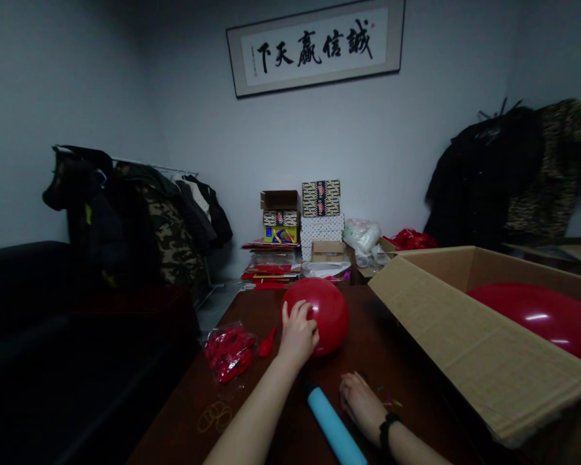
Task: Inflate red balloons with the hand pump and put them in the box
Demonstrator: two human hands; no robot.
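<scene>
A blue pump point(336, 429) is flanked by the right hand point(361, 400), whose grip cannot be told; a red balloon point(330, 311) is clasped by the left hand point(297, 332).

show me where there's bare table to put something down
Bare table lies between the red balloon and the cardboard box, and at the far corner behind the bag of balloons. Crowded in front: pump, right hand, rubber bands.
</scene>
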